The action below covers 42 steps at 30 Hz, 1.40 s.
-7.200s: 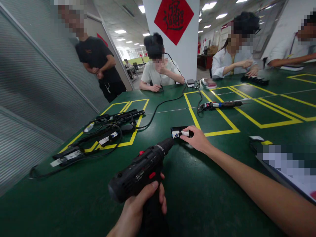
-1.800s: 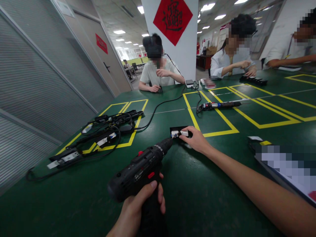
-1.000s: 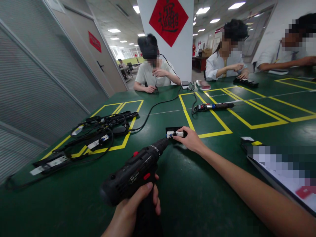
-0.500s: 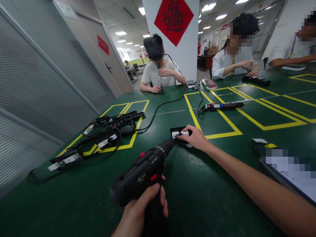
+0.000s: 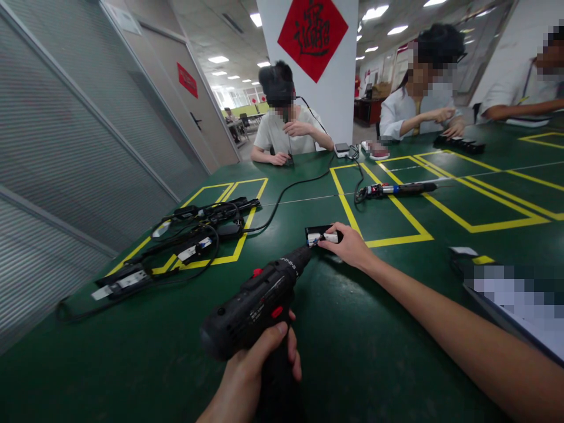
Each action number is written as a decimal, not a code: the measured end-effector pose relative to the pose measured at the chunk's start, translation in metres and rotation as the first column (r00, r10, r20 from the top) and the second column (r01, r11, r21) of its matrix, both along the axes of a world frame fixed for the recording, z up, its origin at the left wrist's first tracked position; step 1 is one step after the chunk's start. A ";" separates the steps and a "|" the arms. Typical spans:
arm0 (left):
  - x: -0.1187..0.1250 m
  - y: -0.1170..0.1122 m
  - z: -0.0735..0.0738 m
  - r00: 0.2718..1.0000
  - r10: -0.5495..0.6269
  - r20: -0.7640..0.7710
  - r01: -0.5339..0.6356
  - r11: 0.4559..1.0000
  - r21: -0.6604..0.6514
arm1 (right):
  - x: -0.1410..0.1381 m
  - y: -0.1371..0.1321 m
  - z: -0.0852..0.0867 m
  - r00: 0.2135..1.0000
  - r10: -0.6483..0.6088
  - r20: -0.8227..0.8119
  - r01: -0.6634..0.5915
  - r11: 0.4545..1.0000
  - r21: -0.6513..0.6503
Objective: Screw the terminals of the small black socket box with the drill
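Note:
My left hand (image 5: 259, 358) wraps round the handle of a black power drill (image 5: 255, 299) with red switches. The drill points away from me, its chuck raised and its tip close to a small black box (image 5: 309, 230) with white and blue parts in it. My right hand (image 5: 346, 245) reaches in from the right, its thumb and fingers pinched at the drill's tip in front of the box. Whatever lies between those fingertips is too small to make out. I cannot tell whether the tip touches the box.
Black tools with cables and white labels (image 5: 194, 249) lie at left inside yellow tape outlines. A pen-shaped electric tool (image 5: 396, 189) lies beyond my right hand. A dark folder (image 5: 467, 282) sits at the right edge. Several people work across the green table (image 5: 374, 335).
The drill and my left hand have shifted very slightly right in the picture, as has most of the background. Both hands keep the same grip.

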<state>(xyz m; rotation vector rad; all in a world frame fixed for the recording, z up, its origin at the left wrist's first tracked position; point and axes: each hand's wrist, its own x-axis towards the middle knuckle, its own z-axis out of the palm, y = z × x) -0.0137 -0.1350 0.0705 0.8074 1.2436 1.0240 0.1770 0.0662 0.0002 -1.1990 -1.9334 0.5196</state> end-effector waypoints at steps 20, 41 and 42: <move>0.001 -0.001 0.000 1.000 -0.004 -0.002 0.004 1.000 -0.011 | 0.000 -0.001 -0.001 1.000 -0.017 0.001 0.017 0.999 0.046; 0.001 -0.001 -0.001 1.000 0.016 0.016 -0.016 1.000 -0.025 | 0.000 -0.002 0.000 1.000 -0.013 0.015 0.012 0.998 0.059; 0.002 -0.001 -0.001 1.000 0.020 0.016 -0.019 0.999 -0.025 | 0.000 -0.001 0.000 1.000 -0.012 0.018 0.011 0.998 0.060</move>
